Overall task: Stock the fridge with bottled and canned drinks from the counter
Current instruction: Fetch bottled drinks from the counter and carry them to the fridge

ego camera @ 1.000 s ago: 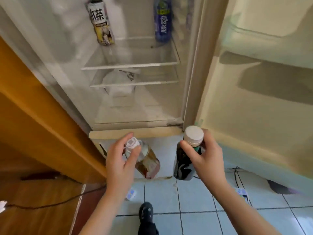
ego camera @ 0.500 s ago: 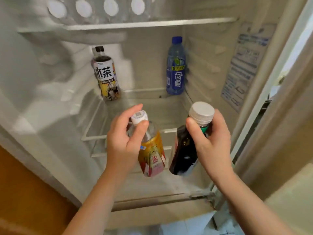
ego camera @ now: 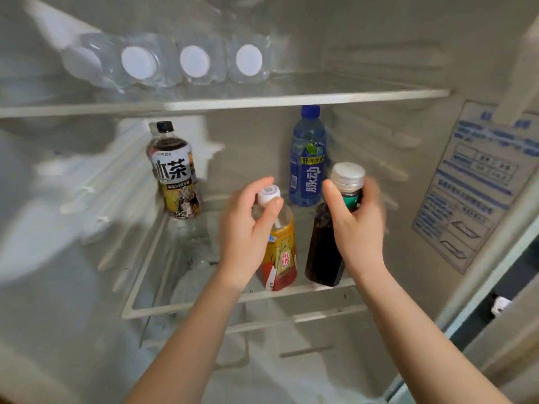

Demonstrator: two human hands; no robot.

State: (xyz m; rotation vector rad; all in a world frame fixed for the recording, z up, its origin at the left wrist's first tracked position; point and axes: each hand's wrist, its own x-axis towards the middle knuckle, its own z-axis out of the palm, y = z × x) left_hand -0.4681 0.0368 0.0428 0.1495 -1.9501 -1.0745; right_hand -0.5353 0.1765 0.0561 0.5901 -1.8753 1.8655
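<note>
My left hand (ego camera: 248, 228) grips the neck of an orange-and-red labelled tea bottle (ego camera: 281, 258) with a white cap. My right hand (ego camera: 357, 225) grips the neck of a dark bottle (ego camera: 323, 249) with a wide white cap. Both bottles are over the front of the glass middle shelf (ego camera: 233, 301) inside the open fridge; their bases are at or just above the shelf, and I cannot tell if they touch it. At the back of the same shelf stand a black-capped tea bottle (ego camera: 175, 170) on the left and a blue sports-drink bottle (ego camera: 307, 158) on the right.
Several clear bottles with white caps (ego camera: 192, 64) lie on the upper shelf (ego camera: 291, 99), caps facing me. A blue-printed sticker (ego camera: 472, 185) covers the right inner wall. Lower shelves and a drawer rim (ego camera: 291, 319) sit beneath. The left part of the middle shelf holds nothing.
The view rose from the floor to the fridge interior. Both hands carried their bottles forward and down, from in front of the fridge to the front of the middle shelf.
</note>
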